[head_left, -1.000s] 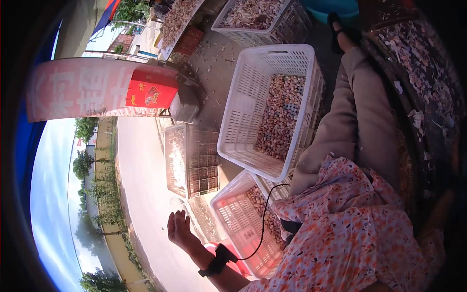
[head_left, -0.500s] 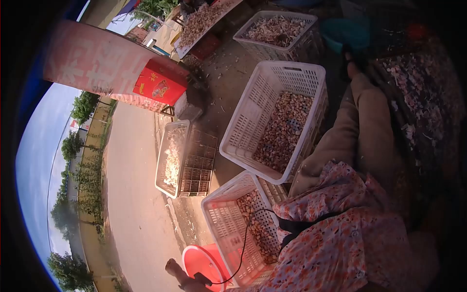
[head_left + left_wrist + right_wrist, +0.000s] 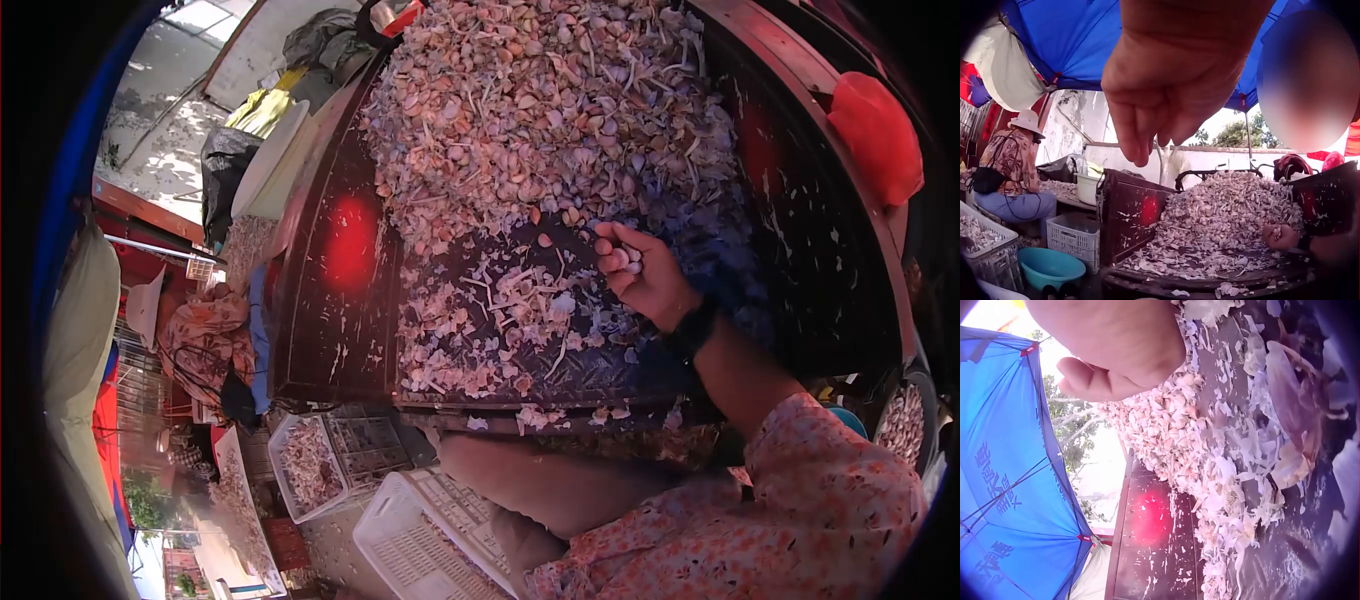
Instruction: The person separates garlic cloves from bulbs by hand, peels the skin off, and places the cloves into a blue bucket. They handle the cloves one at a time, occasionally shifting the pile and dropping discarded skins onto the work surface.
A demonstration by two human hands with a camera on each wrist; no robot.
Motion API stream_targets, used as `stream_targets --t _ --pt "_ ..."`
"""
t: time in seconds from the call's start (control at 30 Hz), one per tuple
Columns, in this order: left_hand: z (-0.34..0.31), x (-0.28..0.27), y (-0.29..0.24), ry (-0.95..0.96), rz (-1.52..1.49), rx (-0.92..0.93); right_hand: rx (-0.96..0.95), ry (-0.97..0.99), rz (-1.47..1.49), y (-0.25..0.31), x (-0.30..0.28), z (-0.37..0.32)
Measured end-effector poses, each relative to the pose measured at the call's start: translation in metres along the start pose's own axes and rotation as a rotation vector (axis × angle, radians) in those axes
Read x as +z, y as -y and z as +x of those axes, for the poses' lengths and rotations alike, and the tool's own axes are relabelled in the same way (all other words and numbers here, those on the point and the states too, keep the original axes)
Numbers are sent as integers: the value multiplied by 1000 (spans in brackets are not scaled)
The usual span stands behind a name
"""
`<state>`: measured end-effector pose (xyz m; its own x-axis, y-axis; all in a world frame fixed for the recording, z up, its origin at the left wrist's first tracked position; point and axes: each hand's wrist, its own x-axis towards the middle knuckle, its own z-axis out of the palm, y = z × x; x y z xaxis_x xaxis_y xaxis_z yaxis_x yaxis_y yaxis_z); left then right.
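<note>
Garlic cloves and dry skins form a large pile (image 3: 540,110) on a dark metal truck bed (image 3: 325,330). My right hand (image 3: 650,280) curls round a few pale cloves (image 3: 622,262) beside the pile's lower edge. It shows small at the right in the left wrist view, and in the right wrist view its bent fingers fill the top, the cloves out of sight. In the left wrist view my left hand (image 3: 1175,87) hangs with loosely bent fingers, nothing visible in them; the head view does not show it.
A white crate (image 3: 420,540) stands below the bed's edge. Another person (image 3: 1013,156) in a white hat sits at the left, near a teal basin (image 3: 1050,267) and a grey crate (image 3: 1074,240). Side walls flank the pile; a red bag (image 3: 875,135) lies on the right one.
The head view has turned from the crates and road to the truck bed. My left hand has gone out of this view, and my right hand with cloves has come into it.
</note>
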<state>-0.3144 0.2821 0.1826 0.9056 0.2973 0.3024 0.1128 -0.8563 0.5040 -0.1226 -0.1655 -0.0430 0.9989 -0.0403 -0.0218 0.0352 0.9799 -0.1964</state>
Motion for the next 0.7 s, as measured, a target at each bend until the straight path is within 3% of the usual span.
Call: stream_targets --t 0.07,0.13,0.17,0.2,0.3,0.4,0.47,0.53,0.6,0.7 --pt "53 53 -59 273 214 417 -46 11 22 3 2 -1" --pt "98 131 -87 366 -153 423 -60 13 54 6 2 -1" --pt "116 164 -104 406 -122 578 -50 14 70 7 1 1" --pt "125 199 -132 478 -201 587 -59 4 77 6 2 2" --pt "149 298 -184 466 -138 939 -29 -96 56 7 6 2" --pt "155 378 -209 500 -93 1032 -11 -141 84 6 7 5" --pt "156 414 -216 527 -41 1188 -17 -163 88 4 6 6" --pt "160 440 -212 545 20 1227 10 -159 117 4 9 5" --pt "161 451 -210 562 86 1266 4 -174 138 8 9 4" --pt "161 445 -213 607 111 1185 -55 -209 127 11 8 3"
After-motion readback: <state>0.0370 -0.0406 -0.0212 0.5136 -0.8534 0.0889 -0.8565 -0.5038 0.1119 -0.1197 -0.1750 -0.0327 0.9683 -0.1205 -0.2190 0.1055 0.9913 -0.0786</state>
